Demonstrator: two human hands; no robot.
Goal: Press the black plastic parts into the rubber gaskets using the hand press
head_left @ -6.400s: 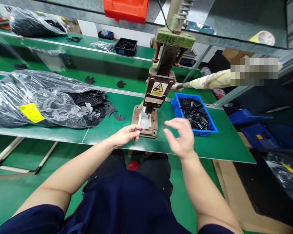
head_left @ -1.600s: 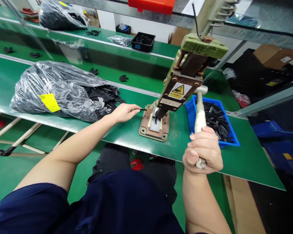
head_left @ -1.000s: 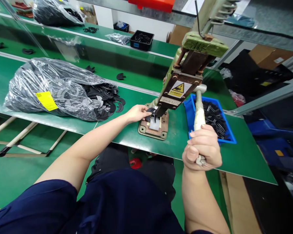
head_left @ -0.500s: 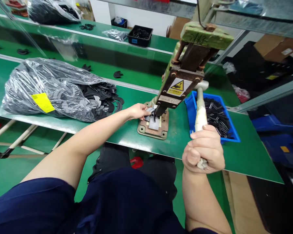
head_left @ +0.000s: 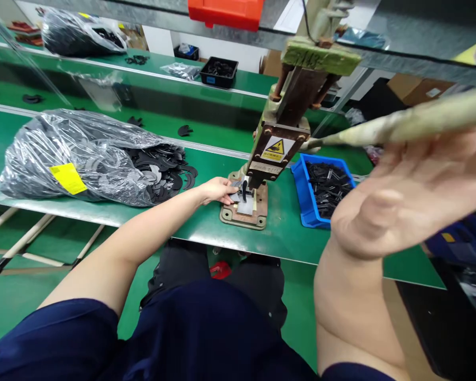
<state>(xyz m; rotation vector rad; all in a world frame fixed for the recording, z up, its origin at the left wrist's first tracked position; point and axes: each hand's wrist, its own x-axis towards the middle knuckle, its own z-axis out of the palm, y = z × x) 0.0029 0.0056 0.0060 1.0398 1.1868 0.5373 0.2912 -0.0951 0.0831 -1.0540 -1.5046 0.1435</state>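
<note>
While the person sat at the green bench [head_left: 206, 225], the left hand [head_left: 217, 190] reached to the base plate [head_left: 244, 209] of the hand press [head_left: 280, 143]. Its fingertips pinched a small black part [head_left: 238, 189] lying on the plate, right under the ram. The right hand [head_left: 412, 190] was raised high and close to the camera, blurred, its fingers spread and loose just below the pale lever [head_left: 412, 119], which stood nearly level; whether the hand touched it I could not tell.

To the left on the bench lay a big clear bag [head_left: 71, 159] with a yellow label, and flat black crescent pieces [head_left: 164, 169] spilled from its mouth in a heap toward the press. Right of the press, just beside the plate, stood a blue bin [head_left: 301, 193] of small black parts. A yellow warning sticker showed on the face of the press.

Behind the bench ran a second green level with a few stray black pieces [head_left: 184, 129], and farther back a third, carrying a black tray [head_left: 219, 71], another full bag [head_left: 81, 37] and a small clear packet. An orange bin [head_left: 224, 13] sat on the metal shelf overhead. Off to the right were cardboard boxes and blue crates low down by the floor. Under the bench showed pale frame bars and a green floor, with the person's dark blue clothes in the foreground.
</note>
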